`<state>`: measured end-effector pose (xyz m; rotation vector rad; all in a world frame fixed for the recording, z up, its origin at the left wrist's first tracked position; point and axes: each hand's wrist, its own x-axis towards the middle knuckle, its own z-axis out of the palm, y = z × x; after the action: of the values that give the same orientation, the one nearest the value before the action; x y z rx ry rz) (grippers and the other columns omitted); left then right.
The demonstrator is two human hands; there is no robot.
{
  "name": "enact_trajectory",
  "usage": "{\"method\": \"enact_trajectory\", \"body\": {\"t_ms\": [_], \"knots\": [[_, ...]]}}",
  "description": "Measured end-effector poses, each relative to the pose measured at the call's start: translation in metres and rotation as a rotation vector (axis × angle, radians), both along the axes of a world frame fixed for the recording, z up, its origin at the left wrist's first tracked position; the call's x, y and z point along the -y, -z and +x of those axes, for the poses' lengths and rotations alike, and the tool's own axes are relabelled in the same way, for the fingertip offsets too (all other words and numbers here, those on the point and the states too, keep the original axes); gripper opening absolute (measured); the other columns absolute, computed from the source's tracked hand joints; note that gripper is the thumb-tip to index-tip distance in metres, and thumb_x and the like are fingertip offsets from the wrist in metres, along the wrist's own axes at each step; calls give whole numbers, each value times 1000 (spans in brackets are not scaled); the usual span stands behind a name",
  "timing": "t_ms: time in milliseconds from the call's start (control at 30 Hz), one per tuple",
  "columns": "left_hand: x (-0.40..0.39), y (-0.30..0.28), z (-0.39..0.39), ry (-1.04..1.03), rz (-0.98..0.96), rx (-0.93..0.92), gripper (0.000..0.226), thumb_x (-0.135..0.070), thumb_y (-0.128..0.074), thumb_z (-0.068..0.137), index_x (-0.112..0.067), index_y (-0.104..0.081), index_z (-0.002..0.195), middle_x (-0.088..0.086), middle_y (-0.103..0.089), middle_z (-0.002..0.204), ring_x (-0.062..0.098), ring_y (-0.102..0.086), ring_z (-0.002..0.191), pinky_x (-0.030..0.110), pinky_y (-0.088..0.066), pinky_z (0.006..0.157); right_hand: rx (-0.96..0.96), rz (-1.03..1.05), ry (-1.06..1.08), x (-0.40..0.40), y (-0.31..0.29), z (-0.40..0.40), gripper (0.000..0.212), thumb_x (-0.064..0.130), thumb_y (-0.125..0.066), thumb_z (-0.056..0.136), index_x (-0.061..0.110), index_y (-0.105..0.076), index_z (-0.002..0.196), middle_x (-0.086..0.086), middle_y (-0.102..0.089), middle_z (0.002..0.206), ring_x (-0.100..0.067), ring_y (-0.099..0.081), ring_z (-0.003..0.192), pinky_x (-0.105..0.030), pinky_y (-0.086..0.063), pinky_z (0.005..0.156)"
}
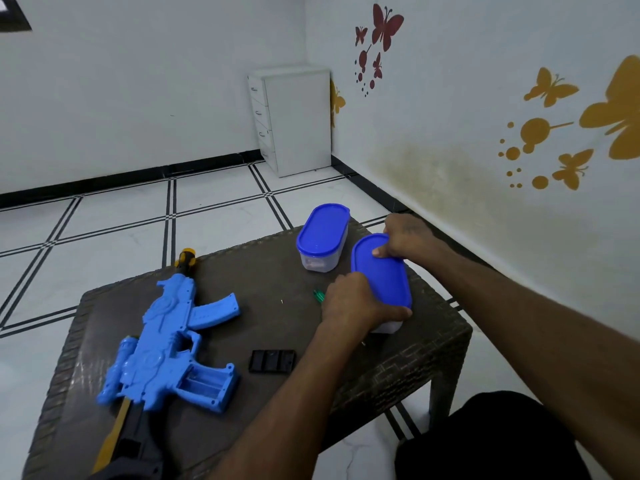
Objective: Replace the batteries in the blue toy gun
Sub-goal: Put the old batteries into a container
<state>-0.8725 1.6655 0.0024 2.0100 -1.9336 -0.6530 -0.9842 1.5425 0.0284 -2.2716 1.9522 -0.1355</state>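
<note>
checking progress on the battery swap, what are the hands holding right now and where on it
Both hands hold the nearer blue-lidded container: left hand around its near end, right hand on the lid's far edge.

On the tabletop point(277, 271): 1 blue toy gun point(166, 344), 2 blue-lidded containers point(322, 237) point(381, 278), 1 black battery cover point(272, 361), 1 green-handled screwdriver point(318, 294).

We can read no text, label, brand or number anywhere: not on the blue toy gun point(166, 344), not on the two blue-lidded containers point(322, 237) beyond the gun on the surface point(277, 282), nor on the wall behind them.
</note>
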Motion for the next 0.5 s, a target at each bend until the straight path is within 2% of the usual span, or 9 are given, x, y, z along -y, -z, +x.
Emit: {"method": "enact_trajectory", "body": {"t_ms": [100,133,267,367,433,500], "knots": [[1,0,1,14,30,-6,62,-68,-74,64,-17,-49,88,6,-57,93,17,-52,83,29,-38,62,78,29,2,3,-4,-3,48,41,-81,77,11,-45,72,-2,-47,69,-20,-49,66,-29,-37,57],[1,0,1,20,40,-8,64,-68,-74,64,-17,-50,92,7,-58,98,17,-52,85,29,-39,63,113,47,12,4,-3,-5,48,40,-82,77,12,-44,68,-2,-45,66,-19,-47,63,-28,-34,54],[2,-1,-1,30,42,28,65,-68,-73,65,-16,-51,96,9,-58,102,18,-53,87,29,-39,63,310,51,87,7,5,-15,40,34,-85,72,4,-62,85,-7,-56,76,-23,-54,72,-30,-40,61],[-1,3,-5,19,-49,73,68,-68,-70,68,-11,-54,100,11,-55,104,19,-52,85,29,-39,63,399,27,119,3,8,-16,38,30,-83,73,6,-53,74,-5,-51,68,-19,-47,60,-28,-34,53],[-5,4,-7,9,-84,126,77,-70,-66,69,-6,-54,110,12,-50,109,21,-52,87,30,-41,66,455,19,129,2,14,-16,36,29,-78,74,8,-49,73,-5,-48,67,-20,-46,60,-31,-35,56],[-7,3,-10,-3,-91,175,83,-75,-61,70,-5,-53,112,12,-47,112,21,-51,86,31,-42,66,530,6,128,-1,18,-17,31,27,-74,75,10,-49,74,-6,-49,69,-21,-47,63,-34,-37,60]]}}
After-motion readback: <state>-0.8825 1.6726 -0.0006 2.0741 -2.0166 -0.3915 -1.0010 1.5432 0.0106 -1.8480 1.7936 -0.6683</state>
